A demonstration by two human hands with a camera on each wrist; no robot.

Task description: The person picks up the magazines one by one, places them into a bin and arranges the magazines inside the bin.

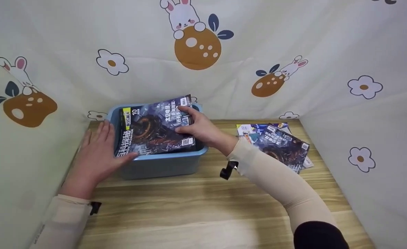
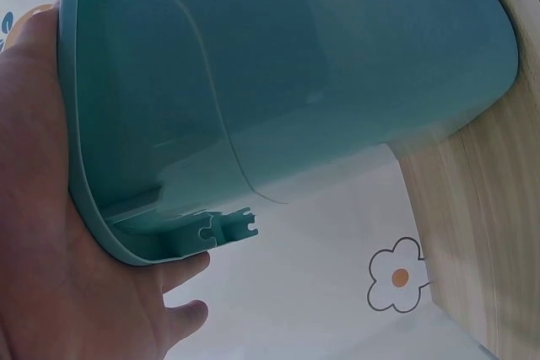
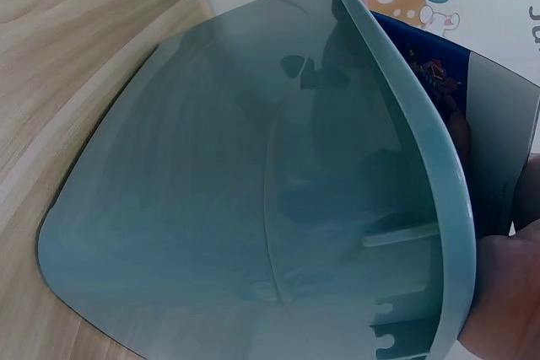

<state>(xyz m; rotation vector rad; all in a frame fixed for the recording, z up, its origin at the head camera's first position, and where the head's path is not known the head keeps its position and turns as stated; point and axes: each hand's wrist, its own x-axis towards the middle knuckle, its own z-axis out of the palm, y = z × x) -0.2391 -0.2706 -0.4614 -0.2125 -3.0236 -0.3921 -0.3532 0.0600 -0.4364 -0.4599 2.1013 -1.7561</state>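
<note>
A light blue plastic bin (image 1: pixel 162 166) stands on the wooden table near the back wall. A dark magazine (image 1: pixel 155 128) with white characters and an orange ring on its cover lies tilted in its opening. My right hand (image 1: pixel 207 129) grips the magazine by its right edge, with some fingers on the cover. In the right wrist view, the bin's rim (image 3: pixel 447 183) partly hides this hand and the magazine's lower pages. My left hand (image 1: pixel 98 155) rests against the bin's front left corner, fingers extended along the left side and thumb over the front rim. The bin's inside is mostly covered.
To the right on the wooden table (image 1: pixel 176 214), a dark magazine (image 1: pixel 286 148) overlaps a colourful magazine (image 1: pixel 246 129), both lying askew. Light cloth walls (image 1: pixel 148 79) printed with rabbits and flowers enclose the table at the back and sides.
</note>
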